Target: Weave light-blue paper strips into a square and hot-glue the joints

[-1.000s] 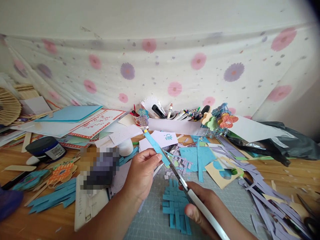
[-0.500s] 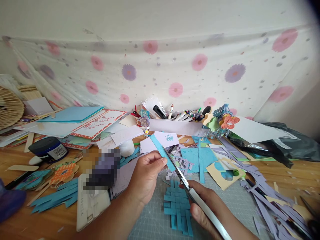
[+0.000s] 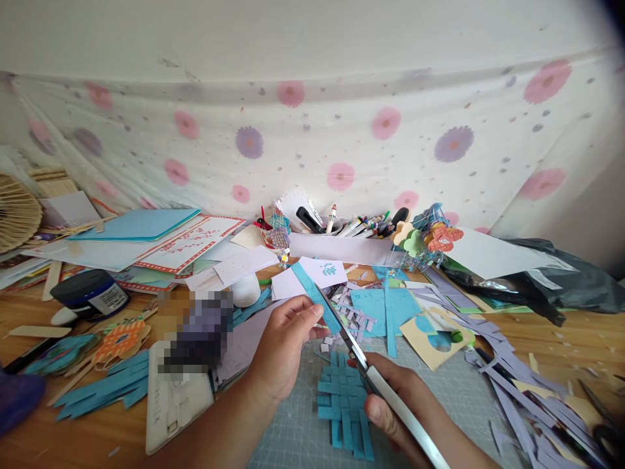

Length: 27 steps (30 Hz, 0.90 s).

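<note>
My left hand [image 3: 288,339] pinches a narrow blue paper strip [image 3: 307,285] between thumb and fingers, its far end pointing up and left. In my right hand [image 3: 400,397] is a pair of scissors [image 3: 359,355], with silvery blades and a long pale handle. The blades lie along the strip's right edge, beside my left fingertips; how far apart they are is hard to see. Under the hands, a woven mat of blue paper strips [image 3: 344,407] rests on the grey cutting mat [image 3: 288,430].
Blue paper [image 3: 364,306] and purple scraps lie behind the hands. Purple strips [image 3: 517,397] curl across the right side. Cut blue strips [image 3: 107,384] and a dark jar [image 3: 90,293] stand left. Pens [image 3: 364,227] and paper flowers [image 3: 444,238] line the back.
The view shifts slightly, and everything sits a little further left. Both hands keep nearly the same pose, with the strip and scissors still held.
</note>
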Available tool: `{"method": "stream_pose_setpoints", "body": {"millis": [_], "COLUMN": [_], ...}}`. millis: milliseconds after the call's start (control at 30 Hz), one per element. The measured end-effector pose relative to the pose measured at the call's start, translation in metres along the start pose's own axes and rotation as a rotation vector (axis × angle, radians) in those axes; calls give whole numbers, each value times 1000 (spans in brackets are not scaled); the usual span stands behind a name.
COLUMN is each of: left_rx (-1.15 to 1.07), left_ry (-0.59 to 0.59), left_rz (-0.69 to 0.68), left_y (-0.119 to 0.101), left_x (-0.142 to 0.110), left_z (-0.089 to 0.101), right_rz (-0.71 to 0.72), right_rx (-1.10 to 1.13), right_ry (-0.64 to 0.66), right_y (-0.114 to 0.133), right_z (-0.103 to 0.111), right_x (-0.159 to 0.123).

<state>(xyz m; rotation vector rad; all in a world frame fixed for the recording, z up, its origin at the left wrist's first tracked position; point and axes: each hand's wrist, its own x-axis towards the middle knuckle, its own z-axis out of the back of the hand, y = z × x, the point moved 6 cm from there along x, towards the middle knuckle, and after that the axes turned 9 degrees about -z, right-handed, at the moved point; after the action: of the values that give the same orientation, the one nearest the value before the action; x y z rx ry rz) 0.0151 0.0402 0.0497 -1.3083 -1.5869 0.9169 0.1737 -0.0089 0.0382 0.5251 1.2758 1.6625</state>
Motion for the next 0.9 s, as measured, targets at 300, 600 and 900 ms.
{"method": "stream_pose_setpoints", "body": {"millis": [300,600,900], "left_rx": [29,21,34], "left_ry": [-92,-107,-80], "left_rz": [-68,-111,-150], "left_y": [-6,-9,-7], "left_x": [6,7,5], "left_z": [8,8,7], "right_rz": [25,119,146], "right_rx": [-32,-55,-29], "right_ry": [15,3,28], "right_y": [7,4,9], "right_z": [0,0,-6], "right_x": [-1,-8,-2]}}
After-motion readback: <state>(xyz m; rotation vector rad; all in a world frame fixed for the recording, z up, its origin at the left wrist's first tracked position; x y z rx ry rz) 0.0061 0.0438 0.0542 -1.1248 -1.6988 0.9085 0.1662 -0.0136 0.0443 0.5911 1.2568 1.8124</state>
